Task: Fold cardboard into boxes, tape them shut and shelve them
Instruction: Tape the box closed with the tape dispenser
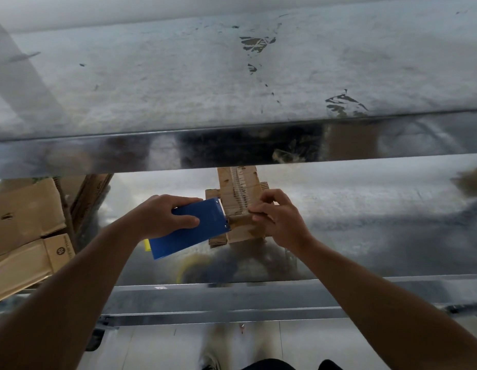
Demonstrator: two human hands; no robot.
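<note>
A small brown cardboard box (240,193) stands on a shiny metal shelf (365,222), with a strip of tape running along its top. My left hand (162,214) grips a blue tape dispenser (190,231), whose toothed end meets the box's near left edge. My right hand (280,217) holds the box's right side, its fingertips pinching at the tape on the near top edge. The box's far end is hidden under the shelf above.
An upper metal shelf (232,84) with a reflective front lip (232,150) hangs just above the box. Several brown cartons (24,236) are stacked at the left. The lower shelf's front rail (232,297) runs across below my arms, with pale floor beneath.
</note>
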